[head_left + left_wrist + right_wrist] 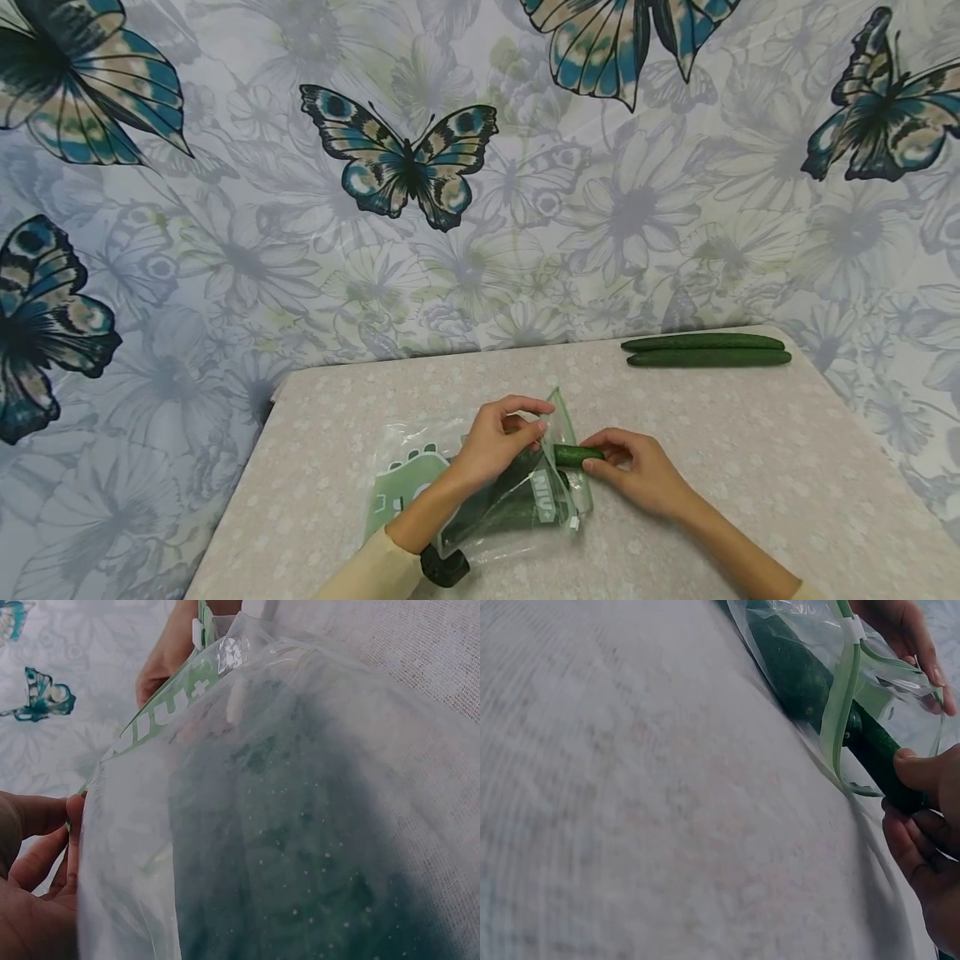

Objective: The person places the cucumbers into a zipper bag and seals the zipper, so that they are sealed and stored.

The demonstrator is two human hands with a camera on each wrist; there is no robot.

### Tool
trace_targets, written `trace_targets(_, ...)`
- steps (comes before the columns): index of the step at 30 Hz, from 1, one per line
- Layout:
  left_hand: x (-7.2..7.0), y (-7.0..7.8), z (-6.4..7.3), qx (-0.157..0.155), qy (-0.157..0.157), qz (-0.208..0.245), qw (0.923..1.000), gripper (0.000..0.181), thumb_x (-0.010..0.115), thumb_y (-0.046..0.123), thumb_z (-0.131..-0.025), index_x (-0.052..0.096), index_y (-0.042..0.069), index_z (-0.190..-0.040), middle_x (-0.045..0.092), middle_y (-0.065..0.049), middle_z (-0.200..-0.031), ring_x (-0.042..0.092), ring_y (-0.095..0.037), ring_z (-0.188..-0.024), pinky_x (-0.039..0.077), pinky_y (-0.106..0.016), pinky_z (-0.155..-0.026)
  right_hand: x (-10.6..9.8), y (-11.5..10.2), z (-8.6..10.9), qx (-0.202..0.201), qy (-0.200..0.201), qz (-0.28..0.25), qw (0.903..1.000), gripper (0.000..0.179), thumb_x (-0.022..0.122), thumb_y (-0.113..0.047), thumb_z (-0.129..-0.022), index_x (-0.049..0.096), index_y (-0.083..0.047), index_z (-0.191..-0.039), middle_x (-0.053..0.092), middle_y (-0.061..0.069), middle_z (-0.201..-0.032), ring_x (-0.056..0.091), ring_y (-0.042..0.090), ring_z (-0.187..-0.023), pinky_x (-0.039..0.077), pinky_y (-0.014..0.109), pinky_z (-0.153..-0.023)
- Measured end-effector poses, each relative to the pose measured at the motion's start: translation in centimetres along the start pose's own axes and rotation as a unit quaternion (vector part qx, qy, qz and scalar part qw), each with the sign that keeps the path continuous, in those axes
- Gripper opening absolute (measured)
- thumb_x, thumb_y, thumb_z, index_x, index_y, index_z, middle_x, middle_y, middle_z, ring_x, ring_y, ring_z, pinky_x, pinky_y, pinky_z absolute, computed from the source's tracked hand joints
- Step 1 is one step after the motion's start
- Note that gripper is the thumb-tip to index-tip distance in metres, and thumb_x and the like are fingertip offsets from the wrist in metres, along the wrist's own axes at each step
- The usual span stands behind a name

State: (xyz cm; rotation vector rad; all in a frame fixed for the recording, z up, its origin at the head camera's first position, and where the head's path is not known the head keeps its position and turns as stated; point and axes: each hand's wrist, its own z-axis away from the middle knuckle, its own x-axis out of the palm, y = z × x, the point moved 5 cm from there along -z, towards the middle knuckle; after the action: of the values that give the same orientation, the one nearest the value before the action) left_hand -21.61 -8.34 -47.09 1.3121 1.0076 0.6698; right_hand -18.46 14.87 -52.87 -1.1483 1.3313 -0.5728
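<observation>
A clear zip bag (408, 483) with green print and a green-edged mouth lies on the table, its mouth facing right. My left hand (498, 437) pinches the upper edge of that mouth and lifts it, so the bag gapes. In my right hand (637, 471), thumb and fingers grip the end of a cucumber (576, 455), whose other part reaches inside the mouth. Another cucumber (791, 671) shows through the plastic in the right wrist view. A white slider (853, 628) sits on the green zip strip.
Two long cucumbers (708, 350) lie side by side at the table's back right. A pale patterned cloth covers the table (750, 433). Behind it hangs a butterfly-print backdrop (480, 275). A black device (444, 567) is by the left wrist.
</observation>
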Motion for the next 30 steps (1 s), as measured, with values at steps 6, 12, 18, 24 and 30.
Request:
trace_targets(6,-0.1,0.3,0.1,0.011,0.008,-0.007,0.9999,0.028,0.071,0.016,-0.106,0.074,0.009,-0.133,0.073,-0.028,-0.123,0.071,-0.005,-0.075,0.057,-0.021,-0.071,0.1,-0.4,-0.3,-0.025,0.044,-0.01,0.9987,0.02,0.08,-0.026,-0.099,0.081,-0.026,-0.119,0.082,-0.006,-0.106,0.075,0.005,-0.088,0.06,0.025,-0.08)
trace_targets(12,-0.2,0.1,0.1,0.004,0.008,-0.004,1.0,0.029,0.07,0.017,-0.106,0.073,0.008,-0.134,0.074,-0.026,-0.125,0.071,-0.007,-0.077,0.058,-0.021,-0.071,1.0,-1.2,-1.0,-0.029,0.061,-0.04,0.9969,0.022,0.081,-0.024,-0.099,0.082,-0.022,-0.121,0.082,-0.003,-0.106,0.076,0.006,-0.09,0.062,0.025,-0.084)
trace_targets(18,-0.1,0.1,0.0,0.003,0.006,0.002,1.0,0.031,0.07,0.016,-0.107,0.072,0.005,-0.136,0.073,-0.028,-0.126,0.071,-0.006,-0.077,0.058,-0.021,-0.071,2.5,-1.5,-1.5,-0.006,0.053,-0.072,0.996,0.025,0.082,-0.023,-0.097,0.082,-0.016,-0.121,0.083,0.006,-0.113,0.078,0.007,-0.089,0.064,0.025,-0.081)
trace_targets(24,-0.2,0.3,0.0,0.009,0.006,0.01,0.9999,0.029,0.069,0.016,-0.107,0.073,0.008,-0.135,0.069,-0.027,-0.135,0.071,-0.005,-0.078,0.059,-0.021,-0.073,3.8,-1.5,-2.2,0.022,0.028,-0.08,0.9962,0.029,0.083,-0.019,-0.097,0.08,-0.006,-0.122,0.083,0.012,-0.106,0.078,0.008,-0.085,0.063,0.023,-0.076)
trace_targets(30,-0.2,0.3,0.1,0.022,0.003,0.011,0.9997,0.03,0.069,0.014,-0.106,0.072,0.005,-0.135,0.066,-0.03,-0.136,0.072,-0.005,-0.078,0.062,-0.024,-0.077,4.4,-1.8,-2.5,0.024,-0.021,-0.028,0.9991,0.03,0.078,-0.017,-0.099,0.077,0.001,-0.124,0.081,0.014,-0.113,0.077,0.008,-0.092,0.063,0.021,-0.081)
